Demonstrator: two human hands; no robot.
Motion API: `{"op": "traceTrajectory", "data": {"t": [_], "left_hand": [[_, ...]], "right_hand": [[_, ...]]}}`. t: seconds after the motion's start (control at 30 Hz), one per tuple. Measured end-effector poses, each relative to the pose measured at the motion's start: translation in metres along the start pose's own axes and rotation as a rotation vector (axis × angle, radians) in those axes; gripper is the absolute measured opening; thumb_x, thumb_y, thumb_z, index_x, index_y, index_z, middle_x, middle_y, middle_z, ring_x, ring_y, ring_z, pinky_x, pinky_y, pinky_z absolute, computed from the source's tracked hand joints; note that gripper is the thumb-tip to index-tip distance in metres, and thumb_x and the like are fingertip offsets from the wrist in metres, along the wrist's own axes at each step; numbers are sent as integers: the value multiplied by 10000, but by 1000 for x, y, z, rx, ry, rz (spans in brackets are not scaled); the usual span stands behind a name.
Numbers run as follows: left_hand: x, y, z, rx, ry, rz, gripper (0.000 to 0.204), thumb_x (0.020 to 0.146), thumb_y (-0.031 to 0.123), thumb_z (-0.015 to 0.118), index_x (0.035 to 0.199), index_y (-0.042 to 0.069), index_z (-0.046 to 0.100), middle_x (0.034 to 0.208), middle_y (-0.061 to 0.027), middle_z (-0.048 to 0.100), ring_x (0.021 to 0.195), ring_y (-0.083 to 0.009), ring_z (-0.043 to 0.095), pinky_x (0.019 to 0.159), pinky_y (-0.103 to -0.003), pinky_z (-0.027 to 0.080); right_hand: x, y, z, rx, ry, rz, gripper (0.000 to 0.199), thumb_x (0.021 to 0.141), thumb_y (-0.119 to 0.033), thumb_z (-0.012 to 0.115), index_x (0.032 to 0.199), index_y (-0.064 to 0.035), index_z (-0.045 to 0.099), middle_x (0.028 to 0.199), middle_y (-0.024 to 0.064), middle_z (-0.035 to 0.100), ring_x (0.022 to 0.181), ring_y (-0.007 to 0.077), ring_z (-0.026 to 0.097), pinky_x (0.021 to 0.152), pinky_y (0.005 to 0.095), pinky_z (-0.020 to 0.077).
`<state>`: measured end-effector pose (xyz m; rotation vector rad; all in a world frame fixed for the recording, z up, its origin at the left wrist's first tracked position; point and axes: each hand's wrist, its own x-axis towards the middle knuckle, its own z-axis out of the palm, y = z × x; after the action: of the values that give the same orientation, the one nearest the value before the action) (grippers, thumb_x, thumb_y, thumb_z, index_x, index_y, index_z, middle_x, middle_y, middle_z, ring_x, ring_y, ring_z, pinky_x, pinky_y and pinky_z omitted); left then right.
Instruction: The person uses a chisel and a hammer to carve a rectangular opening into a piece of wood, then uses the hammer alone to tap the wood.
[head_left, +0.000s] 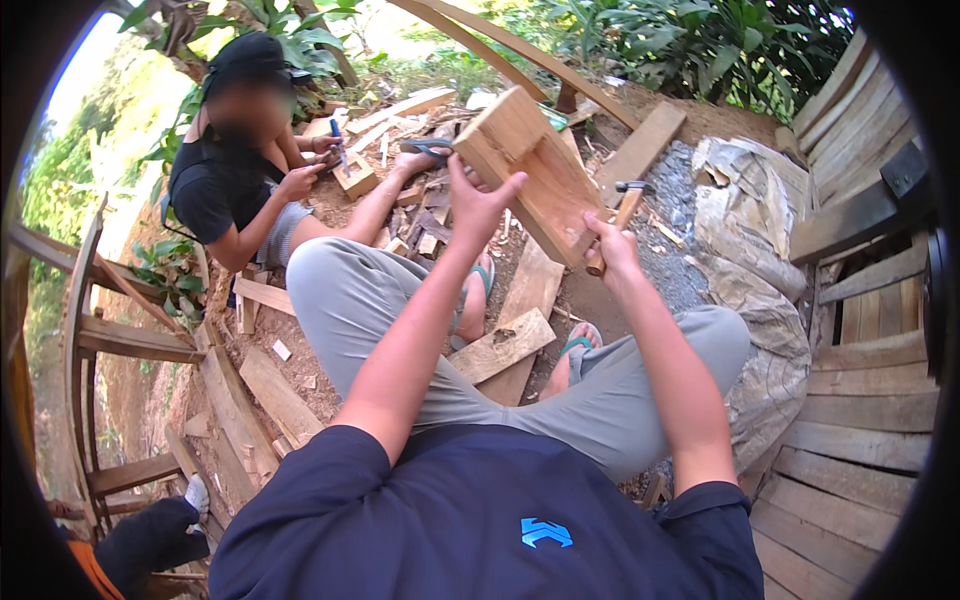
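Observation:
My left hand [478,200] grips the near edge of a pale wooden piece [535,170] made of a flat board with a block on top, held up in front of me and tilted. My right hand [612,243] is closed on the wooden handle of a hammer [622,212], its metal head just right of the board. I sit cross-legged in grey trousers, sandals on my feet.
Planks [505,345] and offcuts lie on the dirt between my legs. A seated person in black [235,170] at the left works a small wood block [355,178]. Grey sacks [760,260] and a plank wall [865,400] are at the right. A wooden frame [110,340] stands left.

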<state>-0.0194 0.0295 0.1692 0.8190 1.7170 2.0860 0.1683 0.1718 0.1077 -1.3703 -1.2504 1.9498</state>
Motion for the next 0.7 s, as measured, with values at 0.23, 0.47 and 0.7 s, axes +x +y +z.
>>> {"op": "traceTrajectory", "data": {"t": [0.23,0.47,0.7], "left_hand": [[1,-3,-18,280,34,52,785,750,208,875,1330,37,373,989,-195,758,889,-252,760,781,-355,602],[-17,-11,-20,308,25,-25,843,739,161,881,1392,51,358,1051,-197,751,950,-250,751,789,-353,601],[-8,-11,-39,159,-25,-95,654,832,80,814,1354,-8,430,1113,-168,716,992,-192,712,828,-299,587]], "right_hand": [[-11,2,6,318,141,183,475,998,-178,643,1307,127,452,1295,287,558,1071,396,677,840,439,652],[-10,12,-20,229,225,72,177,988,-95,636,1007,76,594,911,132,698,595,127,617,501,272,540],[-55,-14,-15,-510,210,-272,704,766,-499,865,1078,40,539,909,150,668,735,228,666,647,366,563]]}}
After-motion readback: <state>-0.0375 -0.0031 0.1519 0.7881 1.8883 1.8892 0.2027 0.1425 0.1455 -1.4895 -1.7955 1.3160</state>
